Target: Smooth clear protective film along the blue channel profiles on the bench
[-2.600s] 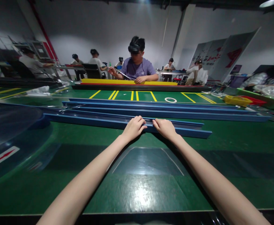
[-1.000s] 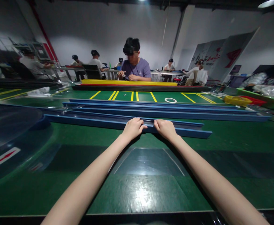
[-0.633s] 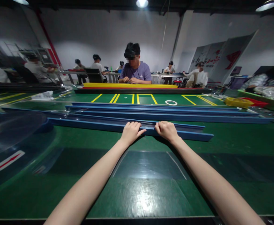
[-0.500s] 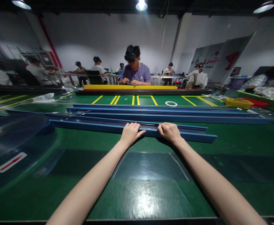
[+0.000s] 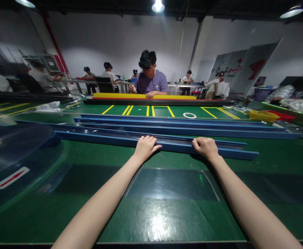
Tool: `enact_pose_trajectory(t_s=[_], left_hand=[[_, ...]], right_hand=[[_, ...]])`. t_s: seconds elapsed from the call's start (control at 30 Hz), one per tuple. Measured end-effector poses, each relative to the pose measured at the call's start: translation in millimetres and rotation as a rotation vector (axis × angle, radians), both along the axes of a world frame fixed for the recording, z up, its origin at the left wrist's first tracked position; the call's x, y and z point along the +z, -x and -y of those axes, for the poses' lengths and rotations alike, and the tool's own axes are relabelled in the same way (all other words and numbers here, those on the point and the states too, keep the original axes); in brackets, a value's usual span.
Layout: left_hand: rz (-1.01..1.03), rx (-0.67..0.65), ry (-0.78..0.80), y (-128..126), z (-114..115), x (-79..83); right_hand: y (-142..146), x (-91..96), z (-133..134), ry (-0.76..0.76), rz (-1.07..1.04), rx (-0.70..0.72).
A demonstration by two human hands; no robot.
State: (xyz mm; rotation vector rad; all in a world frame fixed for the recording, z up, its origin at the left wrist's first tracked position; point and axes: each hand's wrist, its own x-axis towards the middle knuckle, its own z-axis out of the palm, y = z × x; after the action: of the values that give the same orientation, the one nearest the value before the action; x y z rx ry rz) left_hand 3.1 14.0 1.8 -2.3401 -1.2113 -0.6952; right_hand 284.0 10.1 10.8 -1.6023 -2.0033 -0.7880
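Observation:
A long blue channel strip (image 5: 177,146) with raised edges lies across the green table, slightly slanted. My left hand (image 5: 145,149) has its fingers curled over the near edge into the channel, with the thumb along the outside. Farther right, my right hand (image 5: 206,148) is closed on the same near edge, its fingertips hidden inside the channel. Something clear and shiny, like film, shows in the left stretch of the channel. That end passes behind a large roll of clear film (image 5: 19,145), which bears a white label (image 5: 11,177) with a red arrow.
More blue strips (image 5: 192,128) lie just behind. A white ring (image 5: 189,115), yellow tape lines and yellow, red and black strips (image 5: 146,97) are farther back. At right are a yellow container (image 5: 264,116) and a green tray (image 5: 291,114). A co-worker (image 5: 151,81) sits opposite.
The channel strip has slid to the right, and my right hand has moved right with it. My left hand has stayed in nearly the same place. The co-worker opposite has lifted one hand.

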Motion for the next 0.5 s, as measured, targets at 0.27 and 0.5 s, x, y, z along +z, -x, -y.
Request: enact_pose_trajectory(t_s=[0.27, 0.5], left_hand=[[-0.012, 0.007, 0.07, -0.2, -0.5, 4.3], [-0.054, 0.049, 0.197, -1.8, 0.7, 12.9]], right_hand=[[2.6, 1.9, 1.6, 0.031, -0.021, -0.015], [4.3, 3.6, 2.6, 0.067, -0.023, -0.041]])
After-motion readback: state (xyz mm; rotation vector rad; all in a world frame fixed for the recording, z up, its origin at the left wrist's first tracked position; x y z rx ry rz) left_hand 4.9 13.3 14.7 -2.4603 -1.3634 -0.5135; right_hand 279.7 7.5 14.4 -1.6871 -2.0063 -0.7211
